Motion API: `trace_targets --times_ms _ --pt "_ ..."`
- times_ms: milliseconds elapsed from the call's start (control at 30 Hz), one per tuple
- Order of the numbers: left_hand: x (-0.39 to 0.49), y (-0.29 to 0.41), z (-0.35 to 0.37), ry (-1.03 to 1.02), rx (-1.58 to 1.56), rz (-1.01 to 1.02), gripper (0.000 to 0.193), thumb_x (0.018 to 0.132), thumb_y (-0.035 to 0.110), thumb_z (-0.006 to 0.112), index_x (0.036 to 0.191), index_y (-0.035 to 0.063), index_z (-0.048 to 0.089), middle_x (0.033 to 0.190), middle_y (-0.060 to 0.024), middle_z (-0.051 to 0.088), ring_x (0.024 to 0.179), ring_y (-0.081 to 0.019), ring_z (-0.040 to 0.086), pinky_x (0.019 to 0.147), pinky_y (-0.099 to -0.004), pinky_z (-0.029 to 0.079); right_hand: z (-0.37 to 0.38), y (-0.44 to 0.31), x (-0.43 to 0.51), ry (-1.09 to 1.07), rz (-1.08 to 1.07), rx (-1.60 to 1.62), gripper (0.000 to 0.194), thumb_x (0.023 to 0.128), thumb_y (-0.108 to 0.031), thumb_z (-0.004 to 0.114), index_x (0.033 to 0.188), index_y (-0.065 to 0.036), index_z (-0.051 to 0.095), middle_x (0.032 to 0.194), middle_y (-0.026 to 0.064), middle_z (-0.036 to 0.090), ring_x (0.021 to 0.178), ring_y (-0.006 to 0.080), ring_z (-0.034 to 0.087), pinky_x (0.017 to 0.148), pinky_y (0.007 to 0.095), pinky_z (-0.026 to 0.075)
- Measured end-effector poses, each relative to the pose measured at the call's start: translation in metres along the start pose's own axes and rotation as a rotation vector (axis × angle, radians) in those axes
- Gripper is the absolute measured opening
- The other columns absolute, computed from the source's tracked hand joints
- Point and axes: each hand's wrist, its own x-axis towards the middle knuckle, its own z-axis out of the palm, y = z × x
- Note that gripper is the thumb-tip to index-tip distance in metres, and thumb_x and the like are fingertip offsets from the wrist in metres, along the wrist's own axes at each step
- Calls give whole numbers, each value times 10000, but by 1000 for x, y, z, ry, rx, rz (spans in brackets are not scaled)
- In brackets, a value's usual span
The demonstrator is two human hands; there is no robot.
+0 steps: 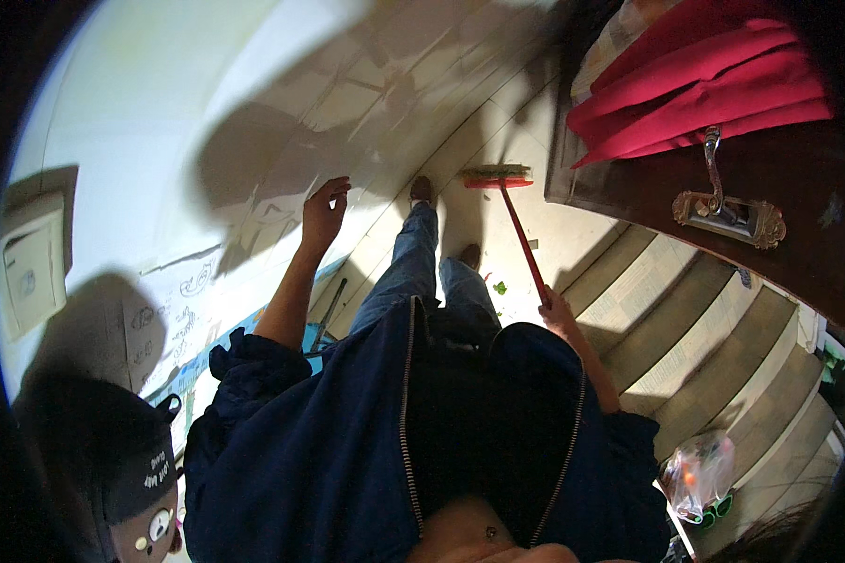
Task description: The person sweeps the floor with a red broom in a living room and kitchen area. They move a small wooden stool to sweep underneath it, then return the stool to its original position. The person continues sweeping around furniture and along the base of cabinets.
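My right hand (558, 313) grips the upper end of a broom's red handle (522, 243). The broom head (497, 176), a red block with dark bristles, rests on the pale tiled floor (514, 218) ahead of my feet, near the open-side edge of a dark wooden door. My left hand (326, 217) is raised near the white wall, fingers curled with a gap at the thumb, and holds nothing. A green leaf scrap (500, 288) and small bits of debris lie on the floor between my right foot and the handle.
The dark door (803, 169) has a metal lever handle (713, 169) with red cloth (704, 91) above it. Steps (683, 310) are at the right, with a plastic bag (700, 471) on them. A dark backpack (105, 450) and wall switch (32, 274) are at the left.
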Motion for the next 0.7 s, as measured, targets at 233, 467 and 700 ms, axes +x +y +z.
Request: trace_targets --times_ms 233,467,700 --pt "39 21 16 -17 113 185 212 797 31 480 989 41 570 980 -114 602 887 -243 591 766 -313 455 -10 1 -5 106 -31 286 490 734 -102 547 1200 -19 421 631 59 526 513 130 491 457 286 402" --pt "36 102 -14 288 317 558 273 759 -9 520 1002 97 584 968 -94 606 903 -236 576 801 -343 440 -32 -16 -16 82 111 799 468 807 -129 514 1245 -47 372 537 0 443 376 72 406 301 213 335" --pt "55 126 -62 383 794 881 334 727 -20 535 1036 106 562 1059 -51 571 1008 -202 525 937 -384 340 8 -21 -2 5 366 884 505 820 -168 553 1280 -126 349 543 27 491 352 108 423 314 245 356"
